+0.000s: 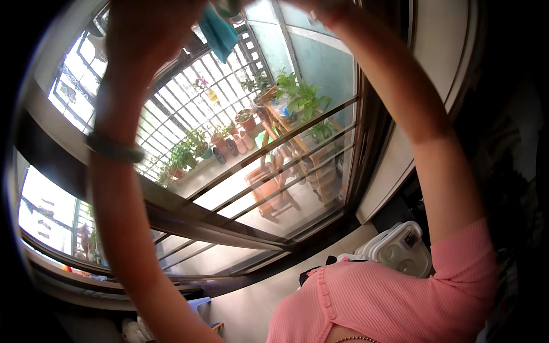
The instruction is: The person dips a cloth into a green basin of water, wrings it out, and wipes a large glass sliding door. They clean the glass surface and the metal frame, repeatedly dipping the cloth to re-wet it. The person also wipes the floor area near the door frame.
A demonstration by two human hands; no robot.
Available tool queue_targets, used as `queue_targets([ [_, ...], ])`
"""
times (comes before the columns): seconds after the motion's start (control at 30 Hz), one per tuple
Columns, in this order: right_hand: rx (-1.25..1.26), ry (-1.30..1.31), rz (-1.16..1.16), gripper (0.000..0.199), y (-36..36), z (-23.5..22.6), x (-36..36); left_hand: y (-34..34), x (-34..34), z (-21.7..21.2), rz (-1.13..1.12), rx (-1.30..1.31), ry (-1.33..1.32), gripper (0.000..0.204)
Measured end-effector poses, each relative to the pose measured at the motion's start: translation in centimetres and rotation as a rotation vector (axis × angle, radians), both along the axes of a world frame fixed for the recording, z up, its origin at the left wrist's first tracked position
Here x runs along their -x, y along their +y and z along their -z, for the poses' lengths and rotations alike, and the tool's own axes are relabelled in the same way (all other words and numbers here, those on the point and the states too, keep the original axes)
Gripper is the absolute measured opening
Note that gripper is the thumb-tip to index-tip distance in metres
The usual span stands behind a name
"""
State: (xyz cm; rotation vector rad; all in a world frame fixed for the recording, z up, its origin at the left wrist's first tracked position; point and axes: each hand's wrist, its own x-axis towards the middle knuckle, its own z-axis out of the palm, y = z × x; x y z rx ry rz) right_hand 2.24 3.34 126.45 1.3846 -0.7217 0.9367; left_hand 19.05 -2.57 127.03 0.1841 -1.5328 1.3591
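Observation:
Both my arms are raised toward the top edge of the head view. My left hand (153, 28) is dark and blurred at the upper left, its fingers cut off by the edge; a dark green bangle (114, 148) circles that wrist. Only a small part of my right hand (323, 10) shows at the top, with its fingers out of sight. Between the hands hangs a teal cloth (219, 37); whether either hand touches it I cannot tell. In front of me is a dark-framed sliding glass door (229, 226).
Beyond the glass lies a balcony with white window bars (191, 94), potted plants (183, 154), pink shoes (243, 142), a wooden rack (297, 146) and a reddish-brown stool (267, 186). Indoors, a white plastic container (406, 248) stands at the right and a blue stool (199, 303) below.

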Motion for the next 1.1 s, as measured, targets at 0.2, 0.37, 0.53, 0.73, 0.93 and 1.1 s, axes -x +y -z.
queue_targets([
  [0.2,-0.050,-0.204,0.243,0.033,2.5,16.5,0.1,1.4,0.7,14.6,0.329,-0.494,-0.319,0.101],
  [0.37,-0.415,-0.413,0.257,0.034,5.2,33.1,-2.4,2.8,-1.3,29.9,0.112,-0.677,-0.555,0.097],
  [0.53,-0.702,-0.562,0.246,0.044,8.1,46.2,-4.3,4.9,-3.4,41.5,0.007,-0.938,-0.842,0.085],
  [0.73,-0.736,-0.549,0.221,0.036,8.5,45.4,-4.0,4.9,-2.7,41.2,0.030,-0.939,-0.817,0.076],
  [0.93,-0.624,-0.544,0.248,0.034,7.8,38.8,-1.9,4.8,-0.3,33.6,0.073,-0.777,-0.739,0.089],
  [1.1,-0.300,-0.474,0.335,0.028,6.4,27.3,1.5,3.5,4.1,21.8,0.151,-0.538,-0.571,0.089],
])
